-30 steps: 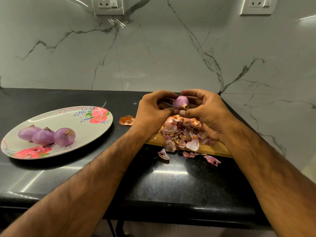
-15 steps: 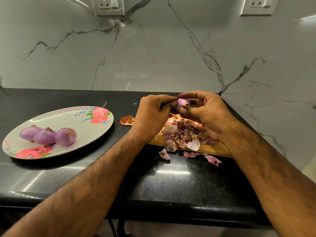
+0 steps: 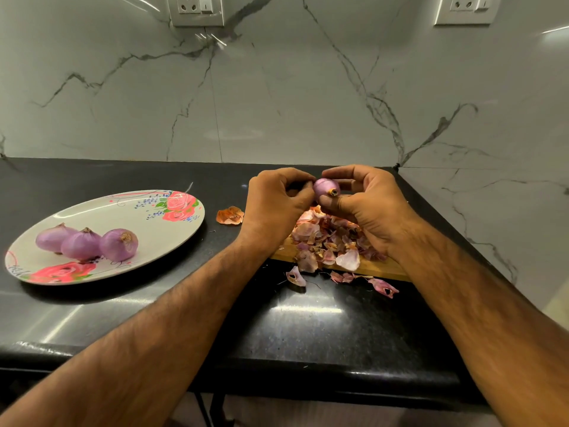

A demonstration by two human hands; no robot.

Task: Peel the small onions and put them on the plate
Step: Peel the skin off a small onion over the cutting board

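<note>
A black counter [image 3: 129,322] meets the veined marble wall [image 3: 277,103] at the far side. A wooden board [image 3: 374,269] lies right, and two sockets [image 3: 197,9] sit high.

A glossy black counter [image 3: 123,318] (speckled, catching light near its front edge) carries a flowered oval plate [image 3: 129,211] at the left and a wooden board [image 3: 372,268] at the right. An orange peel [image 3: 230,215] lies between them, and pink scraps [image 3: 296,277] lie just in front of the board.
</note>
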